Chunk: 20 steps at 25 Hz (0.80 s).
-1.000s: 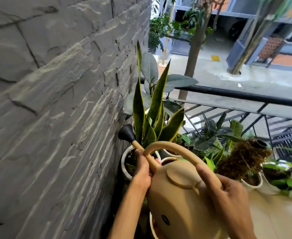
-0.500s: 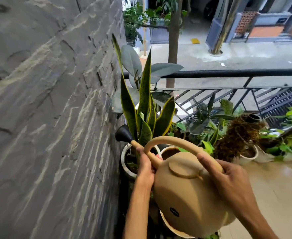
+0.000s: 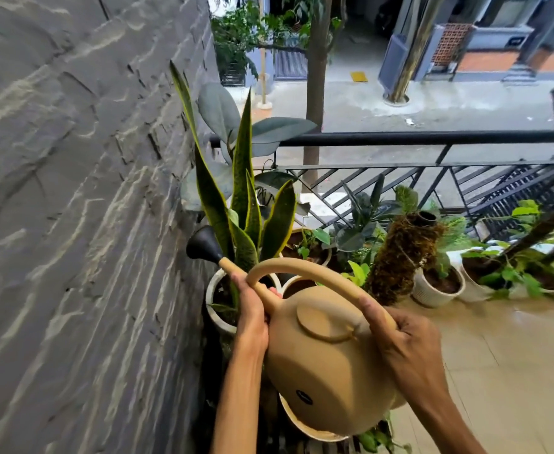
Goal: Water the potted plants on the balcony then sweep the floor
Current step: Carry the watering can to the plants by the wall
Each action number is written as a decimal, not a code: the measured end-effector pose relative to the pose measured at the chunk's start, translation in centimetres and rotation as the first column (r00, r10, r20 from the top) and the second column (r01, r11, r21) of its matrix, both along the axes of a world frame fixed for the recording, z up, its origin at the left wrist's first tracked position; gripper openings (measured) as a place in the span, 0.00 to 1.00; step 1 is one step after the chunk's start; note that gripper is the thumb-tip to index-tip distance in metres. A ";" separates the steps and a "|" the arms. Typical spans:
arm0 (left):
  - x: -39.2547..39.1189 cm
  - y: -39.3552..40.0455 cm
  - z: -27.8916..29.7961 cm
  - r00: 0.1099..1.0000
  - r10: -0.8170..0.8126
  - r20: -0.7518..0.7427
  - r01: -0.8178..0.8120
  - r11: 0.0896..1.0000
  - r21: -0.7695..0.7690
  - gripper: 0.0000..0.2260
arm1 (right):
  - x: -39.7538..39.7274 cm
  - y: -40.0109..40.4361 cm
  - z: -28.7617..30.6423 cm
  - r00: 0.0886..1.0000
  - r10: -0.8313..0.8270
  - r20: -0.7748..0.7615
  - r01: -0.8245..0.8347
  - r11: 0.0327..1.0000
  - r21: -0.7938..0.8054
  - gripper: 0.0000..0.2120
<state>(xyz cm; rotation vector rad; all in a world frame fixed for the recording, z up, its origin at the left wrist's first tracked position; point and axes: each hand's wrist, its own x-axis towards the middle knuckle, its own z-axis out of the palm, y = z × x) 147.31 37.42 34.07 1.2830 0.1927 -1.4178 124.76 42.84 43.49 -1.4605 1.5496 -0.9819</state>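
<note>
Watering step in hand; sweeping not yet begun, no broom in view.

Item: can (image 3: 331, 362), tan plastic, round body, arched handle, long spout ending in a black rose (image 3: 202, 244). Held tipped forward, rose low against the grey stone wall (image 3: 72, 224), just beside the tall striped leaves of the snake plant (image 3: 243, 204). No stream of water can be made out at the rose.

Item: left hand (image 3: 251, 314). Fingers curled round the spout near where it joins the body, steadying it.

Item: right hand (image 3: 403, 342). Fingers wrapped round the rear part of the handle, carrying the weight.

Item: white pot (image 3: 215, 309), holds the snake plant; stands against the wall, directly below and ahead of the spout. Soil partly hidden by the left hand.

Item: further pots, a row along the black railing (image 3: 433, 139) to the right, among them a moss pole (image 3: 400, 257) in a white ribbed pot (image 3: 433, 291), and leafy plants beyond. Another pot rim shows under the can.

Item: floor (image 3: 511, 371), pale tiles, glossy.

Judgement: the first pot by the wall is being served. The next move calls for bringing the rose over the soil, not the leaves, tilting further, then shifting right along the row. Risk: spill down the wall or onto the tiles.
</note>
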 end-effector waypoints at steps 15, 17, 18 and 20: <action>-6.6 3.0 2.9 0.971 0.200 0.127 -0.196 0.979 -0.049 0.33 | -7.3 -0.2 -0.6 0.996 0.027 0.083 -0.027 1.000 -0.007 0.24; -8.5 3.6 3.6 0.962 0.222 0.161 -0.210 0.974 -0.091 0.32 | -9.3 -0.5 -0.9 0.993 0.041 0.109 -0.039 0.999 -0.017 0.28; -9.6 3.8 3.7 0.954 0.232 0.190 -0.216 0.971 -0.100 0.32 | -10.5 -0.7 -1.0 0.993 0.050 0.106 -0.048 0.999 -0.019 0.32; -11.2 4.3 4.3 0.939 0.256 0.230 -0.236 0.966 -0.109 0.33 | -12.3 -1.0 -1.4 0.991 0.088 0.097 -0.088 0.996 -0.014 0.38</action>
